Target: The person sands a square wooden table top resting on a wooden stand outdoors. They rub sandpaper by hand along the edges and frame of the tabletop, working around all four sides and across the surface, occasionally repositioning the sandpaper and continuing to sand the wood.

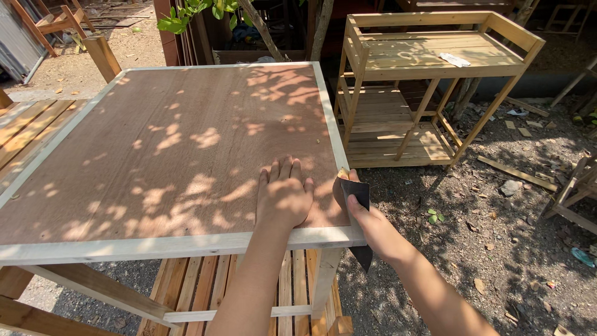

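A large brown plywood panel (168, 149) with a pale wooden frame lies flat in front of me, dappled with leaf shadows. My left hand (283, 196) rests flat on its near right part, fingers together and pointing away. My right hand (370, 221) grips a dark folded sheet of sandpaper (359, 194) and presses it against the panel's right frame edge (339, 158) near the front corner. The sheet's lower end hangs below the hand.
A pale slatted wooden shelf unit (429, 68) stands to the right on bare dirt strewn with wood scraps. Slatted boards (199, 286) lie under the panel. More wooden frames (575, 186) sit at the far right, and planks (25, 124) at left.
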